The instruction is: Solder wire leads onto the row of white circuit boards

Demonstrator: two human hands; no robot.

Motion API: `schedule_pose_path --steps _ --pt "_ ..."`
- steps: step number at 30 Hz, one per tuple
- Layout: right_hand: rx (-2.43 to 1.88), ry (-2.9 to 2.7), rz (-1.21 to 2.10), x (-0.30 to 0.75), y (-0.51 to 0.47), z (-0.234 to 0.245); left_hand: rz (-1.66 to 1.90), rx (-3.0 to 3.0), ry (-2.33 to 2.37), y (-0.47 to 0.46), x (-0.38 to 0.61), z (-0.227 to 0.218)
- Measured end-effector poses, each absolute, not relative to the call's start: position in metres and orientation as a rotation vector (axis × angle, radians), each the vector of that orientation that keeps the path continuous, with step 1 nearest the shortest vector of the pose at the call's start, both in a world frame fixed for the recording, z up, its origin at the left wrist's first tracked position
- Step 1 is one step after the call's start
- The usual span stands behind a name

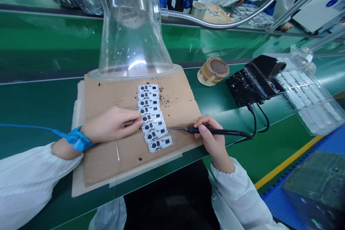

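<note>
A column of small white circuit boards (153,115) lies on a brown cardboard sheet (107,95). At the column's left edge my left hand (118,124) is pinched, its fingertips by one of the middle boards. A thin silvery strand that looks like solder wire (118,151) runs down from under this hand across the cardboard; the part inside the fingers is hidden. My right hand (211,136) grips a soldering iron (194,129) like a pen. The iron's tip points left, close to the right edge of a lower board. A blue wrist strap (78,139) circles my left wrist.
A clear fume hood (134,50) stands over the cardboard's back edge. Right of it are a round tan tub (213,72) and a black soldering stand (254,81) with cables. Clear trays (309,97) lie farther right. Across the bench, a person in white sits near more parts.
</note>
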State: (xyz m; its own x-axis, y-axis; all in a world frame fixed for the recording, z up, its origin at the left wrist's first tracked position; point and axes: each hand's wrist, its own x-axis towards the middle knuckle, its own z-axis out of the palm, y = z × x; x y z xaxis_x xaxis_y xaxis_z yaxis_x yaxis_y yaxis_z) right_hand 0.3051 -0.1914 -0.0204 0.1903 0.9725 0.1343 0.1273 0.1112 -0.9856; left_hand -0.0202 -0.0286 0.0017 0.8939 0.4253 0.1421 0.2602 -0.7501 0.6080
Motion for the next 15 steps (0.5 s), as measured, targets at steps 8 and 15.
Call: schedule_pose_path --steps 8,15 --pt "-1.298 -1.225 0.909 0.3050 -0.1912 -0.0176 0.344 2.464 0.483 -0.0284 -0.0201 0.0034" --pt "-1.294 -1.209 0.910 0.3053 -0.1918 -0.0197 0.356 2.458 0.487 -0.0297 -0.0207 0.0037"
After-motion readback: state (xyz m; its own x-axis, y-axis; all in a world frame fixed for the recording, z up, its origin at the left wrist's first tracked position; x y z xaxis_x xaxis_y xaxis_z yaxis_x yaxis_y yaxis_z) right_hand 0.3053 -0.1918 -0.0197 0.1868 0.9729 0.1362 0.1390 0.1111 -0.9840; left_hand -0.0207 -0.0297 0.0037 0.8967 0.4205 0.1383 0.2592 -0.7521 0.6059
